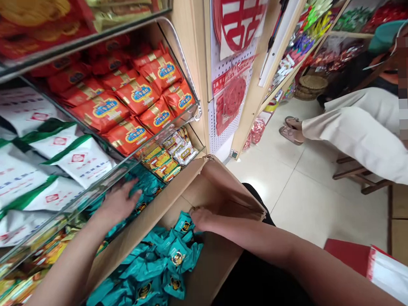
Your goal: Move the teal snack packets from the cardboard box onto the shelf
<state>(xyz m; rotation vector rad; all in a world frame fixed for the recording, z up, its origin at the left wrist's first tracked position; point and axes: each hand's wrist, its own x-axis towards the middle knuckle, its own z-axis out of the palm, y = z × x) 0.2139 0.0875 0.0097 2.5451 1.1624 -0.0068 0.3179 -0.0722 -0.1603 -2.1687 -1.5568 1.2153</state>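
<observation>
Head view: teal packets (177,256) lie heaped in an open cardboard box (224,255); more of the same kind sit in the shelf (191,37) beside it. Handling estimate: each likely light, wrapper thin and slippery, contents possibly breakable; best hold seems to be the filled middle, or a crimped end, without squeezing. Left hand (120,202): fingers loosely spread over the shelf's packets, no grip visible; contact uncertain. Right hand (200,218): inside the box, fingers curled at the uppermost packet (184,224); fingertips partly hidden, cannot tell whether they pinch it.
</observation>
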